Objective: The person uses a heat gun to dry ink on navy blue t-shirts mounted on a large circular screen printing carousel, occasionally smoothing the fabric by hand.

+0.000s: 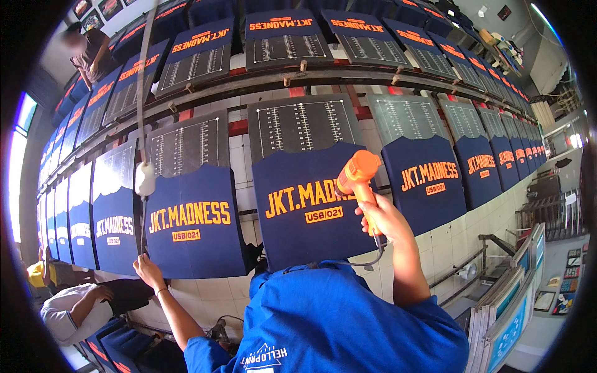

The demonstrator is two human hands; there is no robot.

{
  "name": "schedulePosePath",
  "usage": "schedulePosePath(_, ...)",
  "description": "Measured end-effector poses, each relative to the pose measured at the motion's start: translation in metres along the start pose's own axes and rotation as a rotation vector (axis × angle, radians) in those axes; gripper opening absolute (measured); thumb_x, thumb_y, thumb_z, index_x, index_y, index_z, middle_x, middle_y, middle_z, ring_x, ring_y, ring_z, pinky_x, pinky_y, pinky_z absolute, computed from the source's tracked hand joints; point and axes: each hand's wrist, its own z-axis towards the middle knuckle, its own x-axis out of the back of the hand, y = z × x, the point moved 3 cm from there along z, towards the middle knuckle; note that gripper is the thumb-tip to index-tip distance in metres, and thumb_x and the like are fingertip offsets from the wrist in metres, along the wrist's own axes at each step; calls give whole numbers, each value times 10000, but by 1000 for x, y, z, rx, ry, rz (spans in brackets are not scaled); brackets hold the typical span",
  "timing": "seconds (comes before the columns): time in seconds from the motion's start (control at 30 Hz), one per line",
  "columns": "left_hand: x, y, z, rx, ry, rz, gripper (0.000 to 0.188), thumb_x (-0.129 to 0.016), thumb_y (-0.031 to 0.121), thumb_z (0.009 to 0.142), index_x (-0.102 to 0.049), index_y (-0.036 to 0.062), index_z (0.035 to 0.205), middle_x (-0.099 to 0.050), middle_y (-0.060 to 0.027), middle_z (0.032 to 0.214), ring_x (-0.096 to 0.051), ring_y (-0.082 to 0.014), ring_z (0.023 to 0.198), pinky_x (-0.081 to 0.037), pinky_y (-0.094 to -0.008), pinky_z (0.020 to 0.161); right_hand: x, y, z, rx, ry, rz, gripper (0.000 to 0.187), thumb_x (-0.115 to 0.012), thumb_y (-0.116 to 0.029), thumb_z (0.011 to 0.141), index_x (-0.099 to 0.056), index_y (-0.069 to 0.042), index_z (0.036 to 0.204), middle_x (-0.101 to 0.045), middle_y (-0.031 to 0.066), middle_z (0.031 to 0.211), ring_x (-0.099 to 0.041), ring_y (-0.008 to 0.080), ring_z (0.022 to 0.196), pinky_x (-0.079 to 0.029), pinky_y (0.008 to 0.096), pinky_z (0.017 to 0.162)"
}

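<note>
My right hand [388, 219] grips the handle of an orange heat gun [357, 171], raised over a navy shirt panel [305, 239] with orange and white print. The tool's head hides part of that print. A dark cord [380, 253] trails down from its handle. On the left, my left hand [148, 271] is closed around a dark cable that hangs below a white socket connector [145, 179]. That hand is by the lower corner of another printed navy panel [193, 221].
Long rows of dark boards [303, 124] carry navy panels on both sides. A rail [336, 74] runs between the rows. Framed screens [507, 311] lean at the lower right. One person [90, 53] stands far left; another [87, 308] is at the lower left.
</note>
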Motion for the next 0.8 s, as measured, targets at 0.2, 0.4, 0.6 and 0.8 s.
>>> schedulePosePath(0.2,-32,-56,-23,370,-154,-27,444,-425,372,1003,-595,-17,1133,-603,-254,1045,-559,-421,987,-433,-469,866,-9,17,-18,-24,56,13,319,-572,-208,935,-504,9,1158,-587,64,866,-580,107,625,-529,270,535)
schedulePosePath(0.4,-58,-56,-25,393,-133,-225,464,-410,363,1011,-572,-48,1155,-620,-265,1119,-579,-413,1035,-449,-460,880,-23,19,-13,-11,-7,-37,352,-537,-215,954,-490,6,1223,-583,62,898,-571,105,638,-519,260,549)
schedulePosePath(0.6,-65,-39,-27,470,-202,17,434,-449,425,981,-589,83,1208,-575,-231,1210,-577,-400,1066,-468,-480,883,-26,13,-2,-13,-46,-44,348,-543,-217,948,-493,4,1211,-581,58,895,-566,99,637,-523,259,552)
schedulePosePath(0.8,-62,-34,-27,511,-156,53,520,-484,506,950,-576,99,1260,-564,-210,1243,-569,-385,1103,-463,-458,920,-25,3,16,32,-72,-21,325,-565,-217,938,-504,5,1167,-573,42,879,-567,96,638,-524,255,554)
